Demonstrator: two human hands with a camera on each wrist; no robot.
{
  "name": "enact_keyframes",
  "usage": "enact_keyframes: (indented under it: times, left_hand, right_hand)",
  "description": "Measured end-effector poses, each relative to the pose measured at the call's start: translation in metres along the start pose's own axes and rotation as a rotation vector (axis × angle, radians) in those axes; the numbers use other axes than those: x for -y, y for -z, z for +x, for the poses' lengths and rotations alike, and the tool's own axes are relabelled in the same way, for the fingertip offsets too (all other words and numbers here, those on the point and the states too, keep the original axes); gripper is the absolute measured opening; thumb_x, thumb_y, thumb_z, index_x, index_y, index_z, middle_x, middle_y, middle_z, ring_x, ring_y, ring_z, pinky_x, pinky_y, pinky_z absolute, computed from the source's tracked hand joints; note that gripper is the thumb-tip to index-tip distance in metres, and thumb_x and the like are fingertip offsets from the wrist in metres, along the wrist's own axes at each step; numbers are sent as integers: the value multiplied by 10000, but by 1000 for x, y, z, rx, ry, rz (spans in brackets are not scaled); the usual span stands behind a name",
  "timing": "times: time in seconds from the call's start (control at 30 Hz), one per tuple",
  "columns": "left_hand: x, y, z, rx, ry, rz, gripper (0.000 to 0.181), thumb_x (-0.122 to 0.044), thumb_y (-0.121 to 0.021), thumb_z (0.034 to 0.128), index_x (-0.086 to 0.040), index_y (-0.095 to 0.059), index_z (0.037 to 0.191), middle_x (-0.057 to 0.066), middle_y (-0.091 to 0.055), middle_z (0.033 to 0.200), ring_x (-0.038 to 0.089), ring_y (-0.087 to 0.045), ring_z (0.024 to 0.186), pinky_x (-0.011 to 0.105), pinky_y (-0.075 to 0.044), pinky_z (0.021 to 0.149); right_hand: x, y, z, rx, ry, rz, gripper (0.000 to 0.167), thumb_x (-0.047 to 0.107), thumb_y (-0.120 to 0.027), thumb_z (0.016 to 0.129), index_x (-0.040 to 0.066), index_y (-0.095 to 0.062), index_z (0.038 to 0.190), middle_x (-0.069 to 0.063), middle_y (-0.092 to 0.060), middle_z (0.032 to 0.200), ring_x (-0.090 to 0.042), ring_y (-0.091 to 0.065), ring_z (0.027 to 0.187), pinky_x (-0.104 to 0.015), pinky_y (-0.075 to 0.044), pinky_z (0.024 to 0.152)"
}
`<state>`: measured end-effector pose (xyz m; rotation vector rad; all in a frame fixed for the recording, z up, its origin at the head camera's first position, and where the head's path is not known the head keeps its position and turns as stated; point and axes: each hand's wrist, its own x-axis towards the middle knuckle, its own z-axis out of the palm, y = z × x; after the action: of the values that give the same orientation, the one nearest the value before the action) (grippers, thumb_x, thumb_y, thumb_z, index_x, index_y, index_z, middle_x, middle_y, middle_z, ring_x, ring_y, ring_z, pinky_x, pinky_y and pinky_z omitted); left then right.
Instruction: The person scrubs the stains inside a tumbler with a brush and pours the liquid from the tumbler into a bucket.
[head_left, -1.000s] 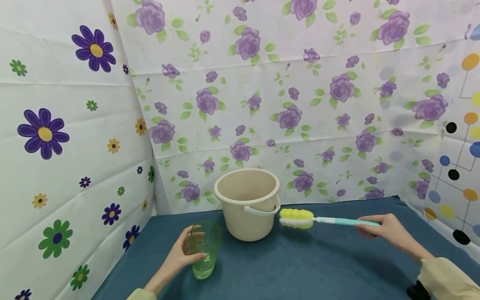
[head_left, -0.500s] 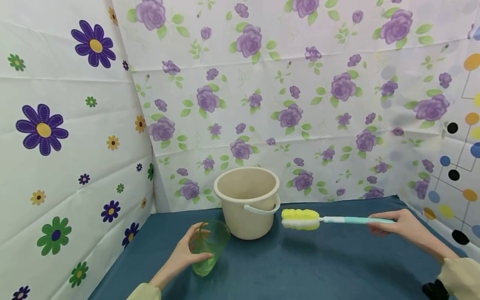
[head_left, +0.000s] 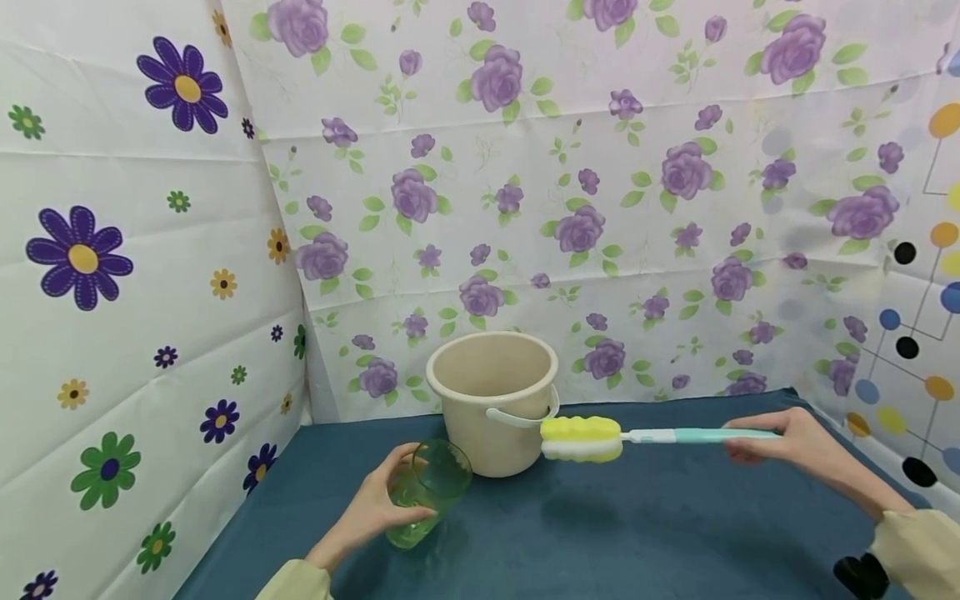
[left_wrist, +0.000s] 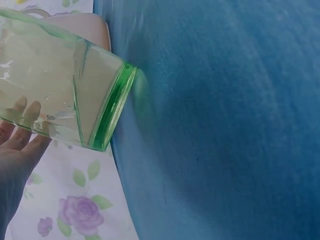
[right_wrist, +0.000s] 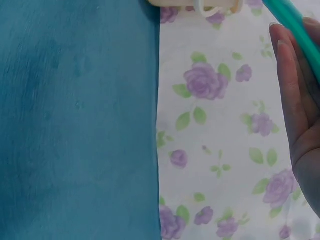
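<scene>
My left hand (head_left: 378,502) grips a clear green glass (head_left: 442,475) from its left side, thumb in front and fingers behind. The glass leans to the right, its mouth toward the bucket. In the left wrist view its thick green base (left_wrist: 115,107) shows close to the cloth, with fingertips (left_wrist: 34,109) seen through the wall. My right hand (head_left: 787,442) pinches the teal handle of a sponge bottle brush (head_left: 581,439), held level above the cloth. Its yellow and white sponge head points left, in front of the bucket's right side. The right wrist view shows only the handle (right_wrist: 295,22).
A beige bucket (head_left: 480,433) with a white handle (head_left: 517,418) stands at the back middle of the blue cloth-covered table (head_left: 600,542). Flowered sheets (head_left: 615,183) hang behind and at the sides. A black object (head_left: 861,575) is by the right sleeve.
The glass has tilted from nearly upright toward the right in my left hand. My right hand first drew the brush right, then brought it back left toward the glass.
</scene>
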<state>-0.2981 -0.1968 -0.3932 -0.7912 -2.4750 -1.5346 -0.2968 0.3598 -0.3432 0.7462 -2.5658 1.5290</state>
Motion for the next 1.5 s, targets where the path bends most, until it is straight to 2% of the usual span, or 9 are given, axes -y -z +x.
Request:
enact_keyframes:
  times: [0.13,0.27,0.43,0.6,0.83,0.97,1.13,1.5]
  left_hand:
    - [11,-2,4,-9,-14,62,779,-241,-810,679,-147,-399,1334,79,-538,1153,301,-471,1083,558,-382,817]
    - [13,-4,7,4,-68,105,775,-282,-816,664,-153,-420,1317,59,-554,1125,267,-506,1023,520,-418,778]
    - [10,-7,9,43,-93,146,779,-314,-812,663,-142,-425,1317,87,-548,1127,246,-510,988,481,-431,750]
    - [4,-11,11,87,-101,177,794,-355,-798,671,-98,-427,1324,96,-528,1142,239,-508,980,458,-427,733]
    - [0,-18,16,154,-152,234,789,-392,-783,679,-68,-442,1313,38,-544,1098,159,-515,922,369,-442,696]
    - [-2,-23,20,197,-160,253,779,-401,-777,686,-84,-445,1315,9,-541,1104,141,-514,926,367,-448,731]
    - [-5,-27,25,237,-159,276,767,-435,-768,683,-112,-459,1306,-16,-532,1130,132,-510,948,377,-445,754]
    - [-11,-33,35,289,-168,298,764,-477,-754,679,-163,-455,1308,-32,-514,1185,113,-509,987,349,-444,788]
  right_hand:
    - [5,-3,2,2,29,-4,346,68,-575,891,-175,-531,1132,-186,-653,850,-301,-636,731,-397,-514,623]
    - [9,-6,4,14,77,6,292,39,-567,890,-138,-565,1122,-157,-660,845,-293,-637,727,-401,-513,614]
    - [12,-8,5,51,142,49,255,-20,-532,895,-130,-570,1121,-176,-655,858,-294,-635,732,-419,-507,611]
    - [15,-12,6,74,162,68,241,-31,-525,895,-103,-590,1115,-166,-657,855,-300,-634,729,-431,-504,605]
    - [24,-21,8,96,185,63,231,-43,-545,877,-96,-604,1094,-145,-663,844,-296,-633,713,-427,-507,588]
    - [26,-25,11,131,211,94,239,-64,-534,875,-98,-599,1103,-153,-661,856,-311,-633,725,-439,-503,590]
    - [29,-31,15,171,250,102,260,-80,-531,870,-43,-623,1111,-159,-659,861,-287,-638,726,-432,-504,590]
    - [35,-51,23,183,286,76,240,-61,-586,841,-25,-650,1069,-153,-662,822,-267,-639,682,-413,-510,569]
